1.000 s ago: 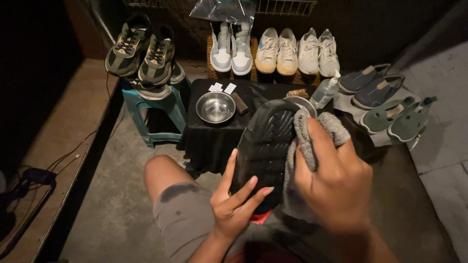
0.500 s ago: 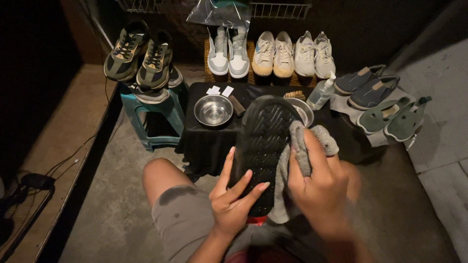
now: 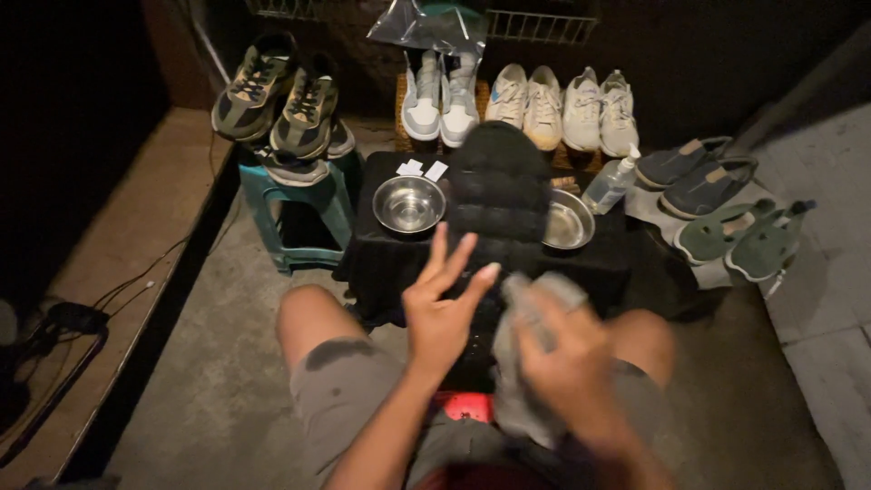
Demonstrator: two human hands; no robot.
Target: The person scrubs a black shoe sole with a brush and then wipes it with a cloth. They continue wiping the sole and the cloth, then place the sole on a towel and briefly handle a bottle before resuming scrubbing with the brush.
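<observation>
A black shoe (image 3: 497, 186) stands upright in front of me, its dark ribbed sole facing me. My left hand (image 3: 445, 313) steadies its lower part, fingers spread against the sole. Blurred with motion, my right hand (image 3: 573, 367) grips a grey cloth (image 3: 535, 304) at the shoe's lower right edge. My bare knees and grey shorts (image 3: 349, 386) fill the bottom of the view.
A small black-draped table (image 3: 390, 259) carries two metal bowls (image 3: 408, 203) (image 3: 570, 220), white cards and a clear spray bottle (image 3: 610, 184). A teal stool (image 3: 295, 195) holds olive sneakers. White sneakers (image 3: 544, 104) line the back; grey and green slip-ons (image 3: 735, 238) lie right. Cables (image 3: 68, 318) lie left.
The shoe has swung from tilted right to upright and centred. My right hand with the cloth has slid down from the sole's upper edge to its lower end. The view has shifted slightly.
</observation>
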